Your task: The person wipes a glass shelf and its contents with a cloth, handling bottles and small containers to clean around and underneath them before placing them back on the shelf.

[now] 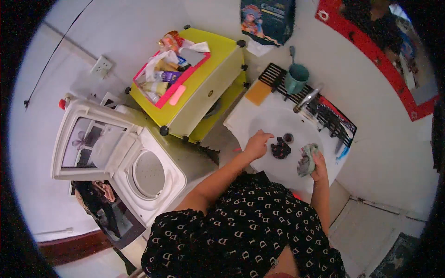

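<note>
black shirt (241, 217) up close, right hand (320, 168) clamped on greenish cloth (305, 161), left hand (257, 145) fingers apart, dark cloth (280, 148) in sink (266, 119)

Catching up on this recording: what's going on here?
A person stands at a white sink. Their right hand grips a bunched grey-green cloth at the basin's right side. The left hand is over the basin's left side and appears empty, its index finger extended. A dark, crumpled cloth lies in the basin between the hands, gripped by neither. Off to the left, a washing machine stands with its lid up.
</note>
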Available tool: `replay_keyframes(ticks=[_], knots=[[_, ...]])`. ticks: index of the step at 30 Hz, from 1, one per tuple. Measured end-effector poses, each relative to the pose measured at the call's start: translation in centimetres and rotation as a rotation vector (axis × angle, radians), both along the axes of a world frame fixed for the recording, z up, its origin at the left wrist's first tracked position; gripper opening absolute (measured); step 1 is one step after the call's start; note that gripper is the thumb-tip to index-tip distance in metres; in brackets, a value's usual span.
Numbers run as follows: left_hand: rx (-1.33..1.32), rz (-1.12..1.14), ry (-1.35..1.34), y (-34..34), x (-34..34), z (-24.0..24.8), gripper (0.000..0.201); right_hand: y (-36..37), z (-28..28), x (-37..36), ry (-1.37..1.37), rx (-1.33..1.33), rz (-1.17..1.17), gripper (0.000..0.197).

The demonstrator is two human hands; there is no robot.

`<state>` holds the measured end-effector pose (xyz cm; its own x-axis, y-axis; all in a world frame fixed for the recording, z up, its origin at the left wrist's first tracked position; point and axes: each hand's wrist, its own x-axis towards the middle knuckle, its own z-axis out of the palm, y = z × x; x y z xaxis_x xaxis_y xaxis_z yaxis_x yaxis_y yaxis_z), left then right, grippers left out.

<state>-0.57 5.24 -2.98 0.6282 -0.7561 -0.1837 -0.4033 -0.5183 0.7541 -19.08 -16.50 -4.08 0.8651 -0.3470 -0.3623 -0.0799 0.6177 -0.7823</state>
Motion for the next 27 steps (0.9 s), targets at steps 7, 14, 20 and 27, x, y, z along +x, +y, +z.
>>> replay_keyframes(ticks=[7, 14, 20, 27], knots=[[-0.503, 0.254, -0.418, 3.6, 8.1, 7.5, 0.03, 3.9, -2.3, 5.3, 0.273, -0.074, -0.024, 0.044], [-0.555, 0.647, -0.535, 15.6, 16.3, 13.6, 0.018, 8.4, 1.3, 11.5, 0.003, 0.475, 0.182, 0.044], [-0.356, 0.759, -0.77, 22.1, 16.0, 12.5, 0.021, 10.4, 7.9, 25.7, -0.072, -0.218, 0.169, 0.055], [-0.166, 0.902, -0.805, 25.3, 15.9, 11.6, 0.035, 10.0, 17.9, 49.2, -0.329, -1.198, -0.056, 0.054]])
